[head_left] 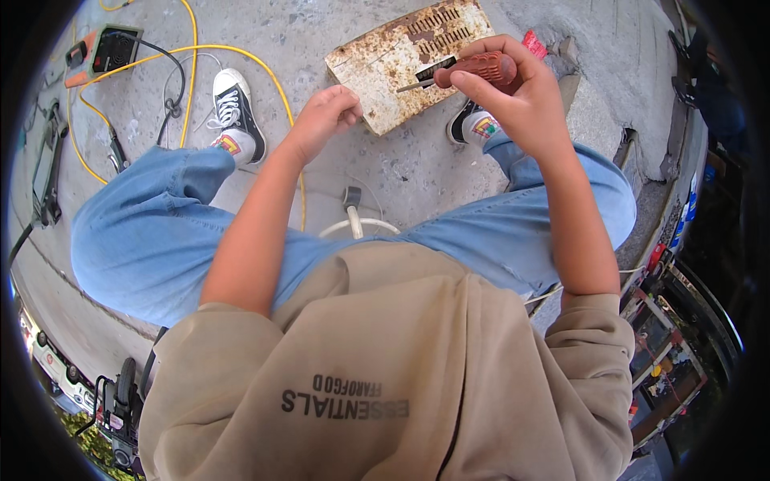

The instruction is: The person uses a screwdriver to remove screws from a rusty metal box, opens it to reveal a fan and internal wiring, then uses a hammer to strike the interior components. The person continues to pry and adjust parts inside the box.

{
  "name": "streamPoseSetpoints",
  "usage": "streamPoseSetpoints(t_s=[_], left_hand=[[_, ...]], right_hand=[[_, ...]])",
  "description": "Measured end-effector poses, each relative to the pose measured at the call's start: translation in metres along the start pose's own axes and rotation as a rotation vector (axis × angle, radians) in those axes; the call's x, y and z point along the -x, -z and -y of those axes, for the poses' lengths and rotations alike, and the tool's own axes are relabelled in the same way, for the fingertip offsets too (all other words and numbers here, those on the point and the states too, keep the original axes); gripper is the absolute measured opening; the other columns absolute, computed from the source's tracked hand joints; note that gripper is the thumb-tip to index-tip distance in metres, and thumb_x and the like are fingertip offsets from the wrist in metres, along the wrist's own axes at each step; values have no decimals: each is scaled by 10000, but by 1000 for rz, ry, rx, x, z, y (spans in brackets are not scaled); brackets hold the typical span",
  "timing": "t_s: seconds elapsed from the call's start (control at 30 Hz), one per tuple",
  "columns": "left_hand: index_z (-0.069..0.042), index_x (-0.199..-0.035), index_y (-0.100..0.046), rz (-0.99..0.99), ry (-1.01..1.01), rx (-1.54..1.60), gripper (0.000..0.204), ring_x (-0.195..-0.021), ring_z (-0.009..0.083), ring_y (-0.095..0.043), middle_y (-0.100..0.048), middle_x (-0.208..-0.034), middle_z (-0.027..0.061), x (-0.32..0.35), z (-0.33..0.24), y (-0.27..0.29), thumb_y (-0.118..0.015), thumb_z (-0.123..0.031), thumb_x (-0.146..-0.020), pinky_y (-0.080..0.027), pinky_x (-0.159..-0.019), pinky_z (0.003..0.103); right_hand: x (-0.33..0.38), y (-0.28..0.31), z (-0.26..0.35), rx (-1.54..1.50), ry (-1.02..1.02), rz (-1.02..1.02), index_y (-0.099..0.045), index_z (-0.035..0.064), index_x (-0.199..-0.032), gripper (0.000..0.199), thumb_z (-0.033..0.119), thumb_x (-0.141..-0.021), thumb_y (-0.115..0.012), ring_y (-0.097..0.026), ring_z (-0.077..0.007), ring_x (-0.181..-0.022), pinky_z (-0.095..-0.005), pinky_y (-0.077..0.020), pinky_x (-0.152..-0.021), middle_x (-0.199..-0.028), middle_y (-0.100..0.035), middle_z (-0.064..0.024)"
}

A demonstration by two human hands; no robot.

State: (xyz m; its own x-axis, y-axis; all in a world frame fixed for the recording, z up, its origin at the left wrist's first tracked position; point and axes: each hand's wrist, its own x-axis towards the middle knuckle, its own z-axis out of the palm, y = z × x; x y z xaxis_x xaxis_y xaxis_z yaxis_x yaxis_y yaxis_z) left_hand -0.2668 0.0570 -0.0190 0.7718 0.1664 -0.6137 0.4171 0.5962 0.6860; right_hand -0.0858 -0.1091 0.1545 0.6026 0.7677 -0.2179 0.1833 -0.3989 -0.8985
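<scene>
My right hand (525, 104) grips a screwdriver (491, 70) by its brownish-red handle. The thin metal shaft points left, over a rusty cream metal casing (377, 68). That casing lies tilted on the ground between my feet and has two rows of slotted vents at its far right. Just left of its near left corner is my left hand (325, 120), fingers curled in and the thumb pressed against them. Whatever those fingers might hold is hidden. Part of the casing is covered by my right hand and the screwdriver.
A yellow cable (273, 76) loops over the concrete at left, near an orange and grey box-shaped device (112, 54). My shoes (239, 112) flank the casing. A red scrap (534, 44) and broken concrete lie at right. A white stool frame (353, 220) shows between my legs.
</scene>
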Motion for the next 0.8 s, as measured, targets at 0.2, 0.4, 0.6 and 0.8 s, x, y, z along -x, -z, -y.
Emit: streamPoseSetpoints(t_s=[0.2, 0.4, 0.6, 0.8], left_hand=[[-113, -768, -567, -234, 129, -249, 344, -591, 61, -437, -529, -675, -24, 16, 33, -28, -548, -387, -975, -360, -542, 226], [7, -743, -610, -319, -69, -765, 538, -606, 247, -549, -579, -642, 133, 18, 54, -40, -561, -483, -959, -426, -595, 404], [3, -765, -627, -362, -90, -851, 519, -579, 230, -527, -556, -620, 163, 16, 48, -45, -569, -470, -969, -425, -587, 386], [10, -748, -595, -393, -74, -716, 544, -688, 376, -576, -595, -711, 211, 4, 61, -42, -489, -464, -992, -431, -650, 450]], right_hand=[[-19, 31, -35, -47, -189, -142, -624, 25, -947, 194, 209, -889, -647, -641, -97, -616, -229, -475, -597, -674, -666, -45], [-56, 82, -108, 297, -344, -121, -670, 10, -1032, 314, 232, -810, -654, -658, -167, -697, -286, -515, -703, -823, -697, -86], [-74, 106, -206, 587, -341, -146, -694, 60, -1146, 439, 299, -779, -698, -668, -200, -908, -314, -508, -830, -960, -711, -105], [-72, 96, -208, 663, -199, -43, -564, 28, -721, 510, 489, -830, -752, -495, -150, -613, -338, -423, -569, -624, -533, -45]])
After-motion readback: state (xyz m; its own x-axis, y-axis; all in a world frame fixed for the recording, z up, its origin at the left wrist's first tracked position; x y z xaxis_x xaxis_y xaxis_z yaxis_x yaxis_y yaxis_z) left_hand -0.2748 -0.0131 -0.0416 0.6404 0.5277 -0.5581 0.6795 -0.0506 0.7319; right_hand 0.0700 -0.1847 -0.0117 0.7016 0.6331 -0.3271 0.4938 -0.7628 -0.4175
